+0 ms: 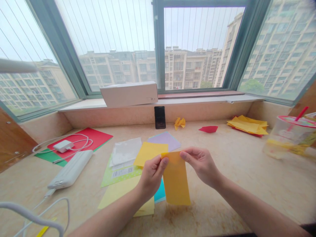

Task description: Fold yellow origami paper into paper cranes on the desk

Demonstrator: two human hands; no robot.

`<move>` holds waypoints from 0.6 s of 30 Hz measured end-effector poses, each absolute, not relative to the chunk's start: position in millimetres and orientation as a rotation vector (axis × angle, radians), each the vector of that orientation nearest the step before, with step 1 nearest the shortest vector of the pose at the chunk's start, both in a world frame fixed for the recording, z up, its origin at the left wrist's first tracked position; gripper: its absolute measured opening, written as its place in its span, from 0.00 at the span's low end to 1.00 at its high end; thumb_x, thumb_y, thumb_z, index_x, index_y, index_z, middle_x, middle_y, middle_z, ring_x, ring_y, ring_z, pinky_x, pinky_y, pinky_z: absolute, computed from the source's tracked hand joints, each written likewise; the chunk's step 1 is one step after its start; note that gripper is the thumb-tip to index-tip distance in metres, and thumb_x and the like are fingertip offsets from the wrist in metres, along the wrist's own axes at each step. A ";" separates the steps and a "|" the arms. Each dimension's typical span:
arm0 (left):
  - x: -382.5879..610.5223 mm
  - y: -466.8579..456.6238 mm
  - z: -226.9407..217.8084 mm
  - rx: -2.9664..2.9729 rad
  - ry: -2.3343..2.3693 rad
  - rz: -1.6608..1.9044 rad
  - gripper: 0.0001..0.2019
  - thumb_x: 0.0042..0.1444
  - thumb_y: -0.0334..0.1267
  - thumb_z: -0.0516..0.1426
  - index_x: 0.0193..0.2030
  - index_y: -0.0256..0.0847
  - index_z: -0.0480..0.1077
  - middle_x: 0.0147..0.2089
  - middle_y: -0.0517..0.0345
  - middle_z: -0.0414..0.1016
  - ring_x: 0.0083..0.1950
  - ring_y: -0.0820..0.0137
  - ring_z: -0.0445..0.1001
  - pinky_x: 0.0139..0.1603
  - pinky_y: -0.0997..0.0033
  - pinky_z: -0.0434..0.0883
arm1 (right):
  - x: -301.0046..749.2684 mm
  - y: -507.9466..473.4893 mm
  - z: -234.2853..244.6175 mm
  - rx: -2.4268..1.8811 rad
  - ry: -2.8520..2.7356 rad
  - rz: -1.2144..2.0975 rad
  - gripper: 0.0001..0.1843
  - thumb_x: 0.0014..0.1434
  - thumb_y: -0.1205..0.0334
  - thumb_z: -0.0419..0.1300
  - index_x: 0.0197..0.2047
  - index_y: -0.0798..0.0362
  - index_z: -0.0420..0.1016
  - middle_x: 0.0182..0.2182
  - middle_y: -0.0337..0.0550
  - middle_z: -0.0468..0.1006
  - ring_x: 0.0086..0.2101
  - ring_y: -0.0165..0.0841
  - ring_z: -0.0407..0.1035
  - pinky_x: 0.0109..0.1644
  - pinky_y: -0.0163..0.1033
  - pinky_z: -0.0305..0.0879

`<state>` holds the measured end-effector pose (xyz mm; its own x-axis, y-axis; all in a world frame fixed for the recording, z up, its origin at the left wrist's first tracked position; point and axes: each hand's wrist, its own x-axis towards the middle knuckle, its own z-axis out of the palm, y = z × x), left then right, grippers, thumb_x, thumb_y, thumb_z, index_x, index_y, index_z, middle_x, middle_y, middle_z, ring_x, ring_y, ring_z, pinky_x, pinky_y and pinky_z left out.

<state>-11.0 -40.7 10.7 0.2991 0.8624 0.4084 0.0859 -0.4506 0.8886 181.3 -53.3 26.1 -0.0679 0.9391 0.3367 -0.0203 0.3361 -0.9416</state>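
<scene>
A yellow paper sheet [176, 181] hangs upright between my hands above the counter. My left hand [153, 171] pinches its upper left corner between thumb and forefinger, where a small brighter yellow edge shows. At the upper right corner, my right hand [199, 164] holds the same sheet in a pinch. Just behind my left hand lies another yellow sheet [151, 152], partly over a lavender sheet [170, 140]. A blue sheet [160, 192] and pale yellow sheets [120, 194] are partly hidden by my left hand and forearm.
Farther back are a phone [160, 118], a folded yellow paper piece [180, 123], a folded red piece [208, 129] and a yellow paper stack [248, 125]. A lidded cup [278, 141] stands right. At left lie a white power bank [71, 169], cables and red paper [96, 136].
</scene>
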 end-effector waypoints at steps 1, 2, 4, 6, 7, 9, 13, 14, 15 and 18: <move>-11.1 -40.5 10.3 1.768 0.859 1.228 0.23 0.64 0.55 0.52 0.31 0.35 0.72 0.27 0.58 0.66 0.30 0.71 0.63 0.31 0.74 0.61 | 181.3 -53.4 26.0 -0.911 -1.401 1.001 0.14 0.59 0.48 0.66 0.34 0.51 0.84 0.35 0.46 0.86 0.37 0.39 0.78 0.45 0.44 0.74; -11.2 -40.4 9.7 1.764 0.861 1.228 0.23 0.64 0.55 0.53 0.31 0.35 0.71 0.26 0.58 0.66 0.30 0.71 0.63 0.31 0.74 0.61 | 181.2 -53.5 26.0 -0.909 -1.407 0.999 0.15 0.59 0.48 0.65 0.34 0.51 0.84 0.35 0.46 0.86 0.37 0.39 0.78 0.45 0.44 0.74; -11.3 -40.2 8.7 1.757 0.864 1.227 0.23 0.64 0.54 0.53 0.31 0.35 0.71 0.26 0.59 0.66 0.31 0.70 0.64 0.31 0.73 0.61 | 181.1 -53.5 25.7 -0.908 -1.418 0.992 0.15 0.60 0.47 0.64 0.34 0.51 0.83 0.35 0.46 0.86 0.37 0.39 0.78 0.45 0.44 0.74; -11.4 -40.1 7.9 1.754 0.866 1.225 0.23 0.64 0.55 0.53 0.32 0.35 0.71 0.26 0.59 0.66 0.31 0.70 0.64 0.31 0.73 0.62 | 181.3 -53.4 25.1 -0.912 -1.421 0.980 0.15 0.60 0.47 0.64 0.34 0.50 0.83 0.35 0.45 0.86 0.37 0.39 0.78 0.45 0.44 0.74; -11.5 -40.0 7.7 1.756 0.867 1.225 0.23 0.64 0.55 0.53 0.32 0.35 0.71 0.26 0.58 0.67 0.30 0.70 0.64 0.31 0.73 0.62 | 181.5 -53.1 24.6 -0.915 -1.420 0.975 0.15 0.59 0.48 0.65 0.34 0.50 0.83 0.35 0.45 0.86 0.37 0.39 0.78 0.45 0.44 0.74; -11.6 -39.6 7.8 1.765 0.873 1.230 0.23 0.64 0.55 0.52 0.31 0.36 0.71 0.27 0.58 0.67 0.30 0.70 0.64 0.31 0.73 0.62 | 181.9 -52.5 23.3 -0.919 -1.412 0.964 0.14 0.58 0.48 0.66 0.34 0.50 0.83 0.34 0.45 0.86 0.36 0.38 0.78 0.44 0.43 0.74; -11.1 -39.4 10.9 1.761 0.871 1.241 0.23 0.64 0.55 0.53 0.32 0.35 0.72 0.28 0.58 0.68 0.31 0.71 0.64 0.32 0.73 0.62 | 181.7 -51.6 20.8 -0.925 -1.396 0.941 0.14 0.59 0.48 0.66 0.33 0.50 0.83 0.33 0.45 0.85 0.35 0.37 0.77 0.43 0.42 0.74; -10.6 -39.9 12.1 1.749 0.863 1.237 0.23 0.64 0.55 0.53 0.32 0.35 0.72 0.28 0.57 0.69 0.31 0.71 0.64 0.32 0.73 0.63 | 181.2 -51.5 20.3 -0.927 -1.390 0.930 0.13 0.59 0.49 0.66 0.33 0.50 0.83 0.33 0.45 0.85 0.35 0.37 0.77 0.43 0.42 0.74; -9.9 -40.8 13.3 1.732 0.844 1.223 0.23 0.64 0.55 0.53 0.33 0.35 0.73 0.28 0.57 0.69 0.31 0.70 0.65 0.32 0.73 0.64 | 180.4 -51.5 19.8 -0.928 -1.383 0.919 0.13 0.59 0.49 0.66 0.33 0.50 0.83 0.33 0.45 0.85 0.35 0.37 0.77 0.43 0.43 0.74; -7.0 -44.1 15.3 1.656 0.741 1.112 0.23 0.63 0.57 0.54 0.38 0.35 0.74 0.29 0.55 0.72 0.32 0.68 0.69 0.34 0.71 0.68 | 177.7 -50.6 18.7 -0.924 -1.324 0.885 0.14 0.58 0.48 0.66 0.33 0.50 0.83 0.33 0.44 0.85 0.34 0.37 0.77 0.42 0.42 0.74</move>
<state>-7.0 -44.1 15.3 0.3972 0.8580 0.3255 -0.0291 -0.3428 0.9390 177.7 -50.6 18.7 0.0519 0.9206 0.3871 -0.0058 0.3879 -0.9217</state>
